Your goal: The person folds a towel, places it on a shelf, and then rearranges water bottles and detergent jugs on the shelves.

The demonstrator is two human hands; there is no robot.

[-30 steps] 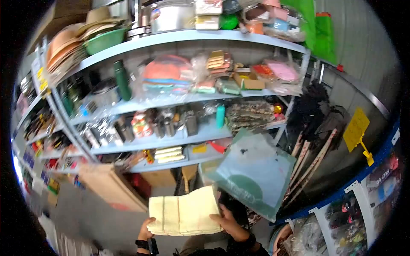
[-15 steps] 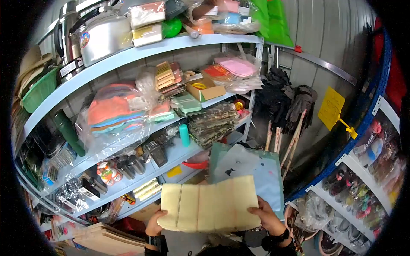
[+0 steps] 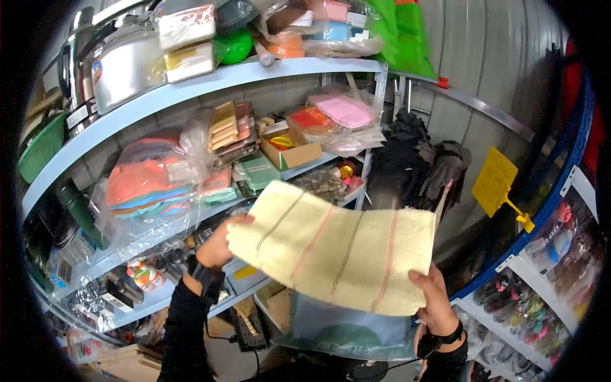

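Observation:
A pale yellow towel (image 3: 337,248) with dark and pink stripes hangs stretched between my two hands, its left end higher than its right. My left hand (image 3: 221,242) grips the left edge, fingers partly hidden behind the cloth. At the lower right corner, my right hand (image 3: 435,299) pinches the towel with the thumb on the front. Below the towel lies a clear plastic bag (image 3: 350,328) with something pale blue and green in it, partly covered by the cloth.
Metal shelves (image 3: 254,70) ahead hold a bag of folded coloured cloths (image 3: 149,178), an open cardboard box (image 3: 289,149) and a pot (image 3: 127,70). A yellow tag (image 3: 494,181) hangs at right, above racks of bagged goods (image 3: 522,305). A power strip (image 3: 248,328) sits low.
Both hands have raised the towel, and it now tilts down to the right with more stripes showing. The plastic bag appears lower, and the view has shifted slightly.

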